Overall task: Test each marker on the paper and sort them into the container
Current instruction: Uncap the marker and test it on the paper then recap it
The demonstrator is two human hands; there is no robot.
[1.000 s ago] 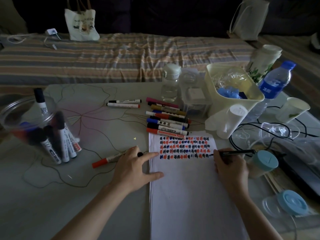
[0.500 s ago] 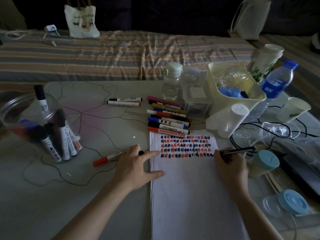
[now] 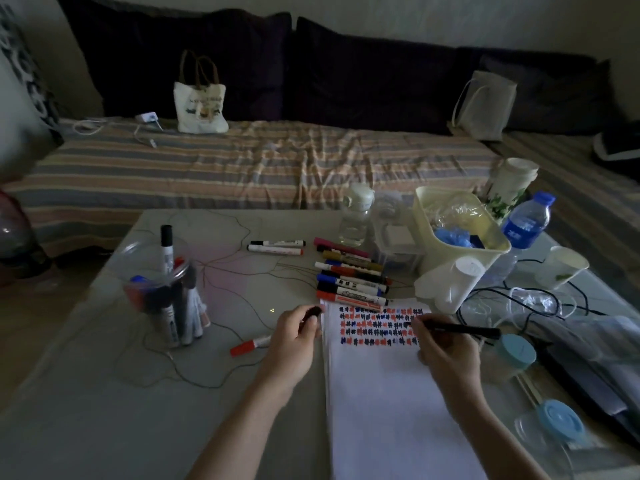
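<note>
A dim room holds a low grey table (image 3: 104, 393), and behind its far edge runs a sofa with a striped cover (image 3: 242, 168) and dark cushions, a white tote bag (image 3: 201, 105) standing on the seat. Near the table's left edge stands the clear plastic container (image 3: 162, 289), markers upright inside it. A red-capped marker (image 3: 251, 344) lies on the table just left of the left hand (image 3: 294, 344), whose curled fingers hold a small black cap (image 3: 313, 311) at the left edge of the paper (image 3: 381, 410). A second ago that hand lay flat with thumb and forefinger spread on the paper's edge. Two markers (image 3: 277, 247) lie apart near the far edge, and a row of markers (image 3: 349, 277) lies just beyond the paper's far edge. Rows of red, blue and black marks fill the paper's far end. The right hand (image 3: 446, 355) pinches a black marker (image 3: 457, 329), its tip on the top rows of marks; earlier it touched the bottom row's right end. Toward the right edge stand a cream bin (image 3: 491, 251), a water bottle (image 3: 526, 223) and blue-lidded jars (image 3: 516, 351). The camera now looks higher, showing more sofa.
</note>
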